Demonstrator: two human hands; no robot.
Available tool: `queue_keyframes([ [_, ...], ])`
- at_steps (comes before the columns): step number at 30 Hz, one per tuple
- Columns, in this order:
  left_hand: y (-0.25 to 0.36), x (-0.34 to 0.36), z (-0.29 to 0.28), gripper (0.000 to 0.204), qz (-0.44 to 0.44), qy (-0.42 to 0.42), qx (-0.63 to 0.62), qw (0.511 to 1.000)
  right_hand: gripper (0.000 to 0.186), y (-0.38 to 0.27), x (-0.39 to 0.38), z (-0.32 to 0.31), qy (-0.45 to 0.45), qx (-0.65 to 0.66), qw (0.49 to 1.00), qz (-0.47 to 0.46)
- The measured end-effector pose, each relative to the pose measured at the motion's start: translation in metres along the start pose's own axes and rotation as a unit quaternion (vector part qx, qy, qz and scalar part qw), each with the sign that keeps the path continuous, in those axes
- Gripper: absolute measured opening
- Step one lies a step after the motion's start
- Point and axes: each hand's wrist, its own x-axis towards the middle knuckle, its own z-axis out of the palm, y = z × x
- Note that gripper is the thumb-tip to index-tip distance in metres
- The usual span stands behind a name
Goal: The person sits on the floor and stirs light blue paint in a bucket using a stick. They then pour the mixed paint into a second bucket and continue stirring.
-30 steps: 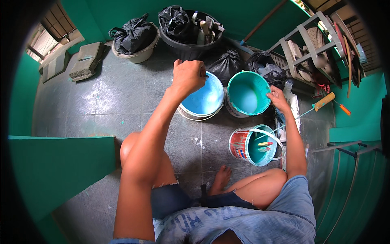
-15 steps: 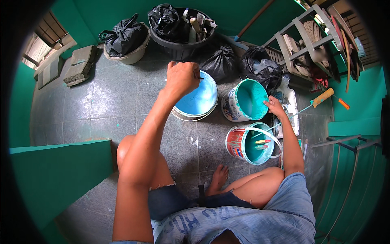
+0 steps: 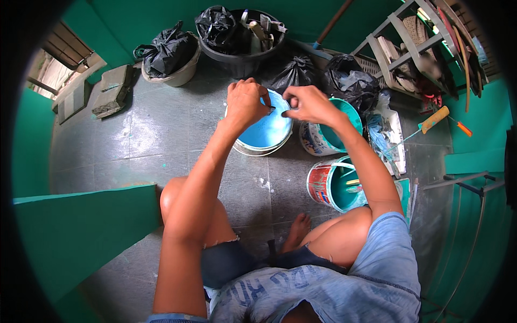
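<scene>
A white bucket of light blue paint [image 3: 260,132] stands in front of me. My left hand [image 3: 246,105] is over its left side, fingers bent round something small and dark that I cannot make out. My right hand [image 3: 309,105] hovers at its right side, fingers curled but apart, facing my left hand. Partly behind my right wrist is a teal-coated bucket [image 3: 349,118]. Nearer me, a red-labelled bucket [image 3: 318,183] holds teal paint and tools with pale handles, partly hidden by my right forearm.
Black bags [image 3: 167,51] and a black tub [image 3: 242,62] line the back wall. Flat slabs [image 3: 110,91] lie at left. A metal rack [image 3: 398,54], a white tray [image 3: 398,151] and a paint roller [image 3: 433,118] are at right. A green ledge [image 3: 81,220] borders my left.
My right hand has let go of the teal bucket's rim and moved left to the blue bucket, beside my left hand. The teal bucket was tipped during the move.
</scene>
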Motion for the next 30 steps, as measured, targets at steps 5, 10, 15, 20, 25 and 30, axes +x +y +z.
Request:
queue_keyframes([
  [5, -0.004, -0.005, 0.008, 0.015, 0.026, 0.034, -0.010, 0.999, 0.030, -0.005, 0.017, 0.028, -0.008, 0.027, 0.998, -0.063],
  [10, -0.005, -0.010, 0.008, 0.014, 0.041, 0.049, -0.007, 0.998, 0.019, -0.010, 0.019, 0.037, 0.008, 0.045, 0.997, -0.060],
  [15, -0.010, -0.012, 0.005, 0.015, 0.039, 0.022, 0.005, 0.999, 0.014, -0.013, 0.021, 0.043, 0.027, -0.003, 0.998, -0.064],
  [20, -0.018, -0.011, -0.015, 0.024, 0.015, 0.045, 0.051, 0.998, 0.008, 0.005, 0.035, 0.069, 0.131, -0.118, 0.973, -0.151],
  [25, -0.025, -0.012, -0.043, 0.026, -0.017, 0.077, 0.038, 0.996, 0.006, 0.036, 0.048, 0.106, 0.077, -0.265, 0.951, -0.141],
  [30, -0.037, -0.017, -0.054, 0.023, -0.011, 0.104, 0.044, 0.994, 0.007, 0.015, 0.049, 0.101, -0.171, -0.273, 0.944, -0.070],
])
